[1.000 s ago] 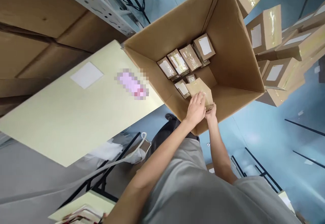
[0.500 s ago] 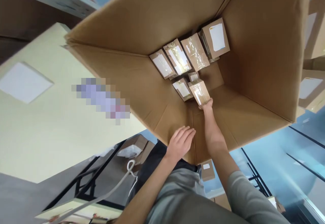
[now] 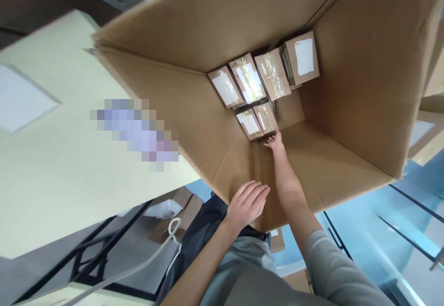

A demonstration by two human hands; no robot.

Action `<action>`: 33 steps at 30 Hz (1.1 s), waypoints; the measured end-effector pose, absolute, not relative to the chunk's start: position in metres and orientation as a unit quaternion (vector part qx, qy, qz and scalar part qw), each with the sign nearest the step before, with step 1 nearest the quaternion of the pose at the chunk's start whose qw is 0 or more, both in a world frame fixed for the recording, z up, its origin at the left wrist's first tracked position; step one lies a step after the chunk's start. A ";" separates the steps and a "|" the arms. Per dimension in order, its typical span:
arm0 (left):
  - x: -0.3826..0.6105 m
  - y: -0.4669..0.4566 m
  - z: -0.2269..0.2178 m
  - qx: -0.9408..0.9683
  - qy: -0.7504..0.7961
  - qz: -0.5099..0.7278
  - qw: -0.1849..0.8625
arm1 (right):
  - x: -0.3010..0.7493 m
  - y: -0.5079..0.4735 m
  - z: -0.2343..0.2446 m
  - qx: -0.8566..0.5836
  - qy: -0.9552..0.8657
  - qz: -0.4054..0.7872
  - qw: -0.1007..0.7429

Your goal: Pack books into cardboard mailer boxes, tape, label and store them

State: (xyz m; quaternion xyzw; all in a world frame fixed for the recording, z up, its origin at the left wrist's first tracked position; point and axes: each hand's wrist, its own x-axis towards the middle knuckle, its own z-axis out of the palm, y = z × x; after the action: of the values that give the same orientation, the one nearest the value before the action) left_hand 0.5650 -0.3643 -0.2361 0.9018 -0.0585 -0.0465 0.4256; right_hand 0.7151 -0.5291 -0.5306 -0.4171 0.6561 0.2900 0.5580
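Deep inside a large cardboard carton point(image 3: 357, 148), my right hand point(image 3: 274, 141) has its fingers spread and holds nothing. Just beyond its fingertips sits a small taped cardboard box point(image 3: 266, 117), side by side with another small box point(image 3: 249, 124) bearing a white label. Along the far wall stands a row of several boxes, among them a taped one point(image 3: 273, 73) and one with a large white label point(image 3: 305, 58). My left hand point(image 3: 248, 200) lies at the carton's near edge, fingers stretched out and empty.
At the left is a pale tabletop point(image 3: 41, 171) with a white sheet point(image 3: 24, 98) and a blurred-out item. A white cable point(image 3: 152, 259) loops below it. More cardboard boxes point(image 3: 421, 134) are stacked beyond the carton's right side.
The small box that my right hand held now rests beside the labelled box on the carton's bottom. My right hand has let go and drawn slightly back; my left hand stays at the edge.
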 end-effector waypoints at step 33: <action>0.169 -0.141 -0.044 0.541 0.521 0.556 0.356 | 0.409 -0.178 -0.051 -0.483 0.010 0.669 0.565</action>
State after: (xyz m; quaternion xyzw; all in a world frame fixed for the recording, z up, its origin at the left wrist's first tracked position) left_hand 0.1686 -0.1413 -0.0436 0.5415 0.5206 0.5561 0.3558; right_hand 0.4092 -0.1778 -0.0508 -0.4831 0.0100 0.6690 0.5647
